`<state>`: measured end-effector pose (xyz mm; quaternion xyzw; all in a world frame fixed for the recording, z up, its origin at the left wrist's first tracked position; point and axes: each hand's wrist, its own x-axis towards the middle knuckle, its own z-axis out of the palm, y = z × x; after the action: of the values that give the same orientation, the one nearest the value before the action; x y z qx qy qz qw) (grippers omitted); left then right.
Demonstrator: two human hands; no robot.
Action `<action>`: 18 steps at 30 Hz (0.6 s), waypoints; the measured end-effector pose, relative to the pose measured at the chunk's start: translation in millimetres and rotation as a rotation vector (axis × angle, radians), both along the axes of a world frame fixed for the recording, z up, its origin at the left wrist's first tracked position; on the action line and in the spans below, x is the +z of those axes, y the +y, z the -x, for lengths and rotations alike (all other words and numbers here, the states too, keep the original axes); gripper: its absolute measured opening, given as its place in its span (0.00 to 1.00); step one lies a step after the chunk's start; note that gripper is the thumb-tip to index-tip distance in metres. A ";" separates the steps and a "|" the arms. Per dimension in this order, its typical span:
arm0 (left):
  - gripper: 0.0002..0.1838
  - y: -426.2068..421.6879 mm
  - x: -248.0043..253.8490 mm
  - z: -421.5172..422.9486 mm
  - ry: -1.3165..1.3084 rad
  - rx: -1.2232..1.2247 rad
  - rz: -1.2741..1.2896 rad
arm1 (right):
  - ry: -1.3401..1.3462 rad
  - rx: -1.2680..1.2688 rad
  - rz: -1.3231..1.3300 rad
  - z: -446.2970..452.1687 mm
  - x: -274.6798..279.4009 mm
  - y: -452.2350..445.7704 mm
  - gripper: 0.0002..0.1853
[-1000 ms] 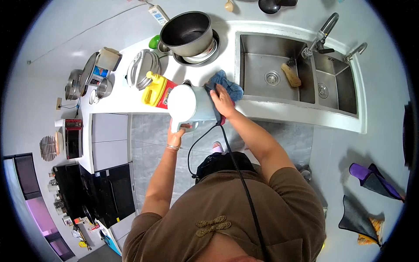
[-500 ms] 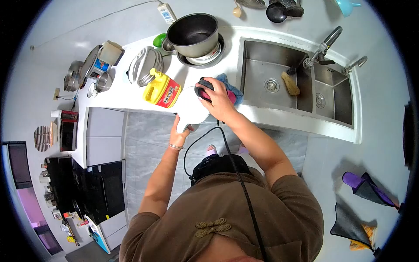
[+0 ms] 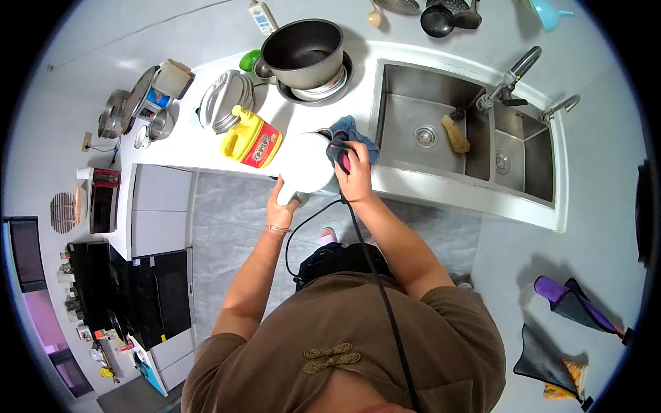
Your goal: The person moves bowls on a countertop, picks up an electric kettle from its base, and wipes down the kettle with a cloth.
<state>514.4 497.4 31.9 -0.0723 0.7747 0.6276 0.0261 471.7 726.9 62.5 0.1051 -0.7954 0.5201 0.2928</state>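
- The left hand (image 3: 284, 201) grips the handle of a white-lidded pitcher (image 3: 306, 162), with the fingers curled around it.
- The right hand (image 3: 356, 176) grasps a bunched dark-and-pink cloth (image 3: 337, 150) against the pitcher's right side.
- The pitcher is at the front edge of the white counter (image 3: 196, 153), its handle pointing toward the person; whether its base touches the counter cannot be told.
- A crumpled blue cloth (image 3: 365, 146) lies on the counter just beyond the right hand.
- To the pitcher's left stands a yellow jug (image 3: 236, 143) with a red label.
- Farther back, a large dark-lined pot (image 3: 315, 74) sits on stacked dishes.
- On the right, a tan sponge-like piece (image 3: 455, 134) lies in the larger basin of a double steel sink (image 3: 406, 113).
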 end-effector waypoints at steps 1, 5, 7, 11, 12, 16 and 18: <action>0.44 1.0 2.4 0.0 0.001 0.000 0.002 | -0.005 0.010 0.062 -2.0 -7.1 2.0 0.16; 0.41 1.2 4.5 0.0 0.000 -0.010 0.005 | -0.192 0.035 0.233 -22.7 -14.9 19.5 0.12; 0.39 8.5 15.8 4.1 0.041 -0.031 0.027 | -0.217 0.027 0.333 -18.1 -19.4 26.7 0.12; 0.36 15.1 28.0 -2.5 -0.029 -0.022 0.046 | -0.074 -0.001 0.248 10.7 7.7 17.2 0.16; 0.36 15.4 27.9 -1.6 -0.033 -0.004 0.009 | -0.086 0.106 0.186 14.5 23.6 15.2 0.16; 0.36 11.9 22.6 -1.6 -0.022 -0.018 0.075 | -0.086 0.120 -0.009 12.1 32.2 4.9 0.20; 0.35 11.5 13.1 -1.5 0.025 0.028 0.025 | -0.081 0.052 0.000 12.2 20.3 2.7 0.19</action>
<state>515.9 508.9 45.0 -0.0755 0.7816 0.6191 0.0069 459.4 729.6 82.8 0.1047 -0.8037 0.5312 0.2469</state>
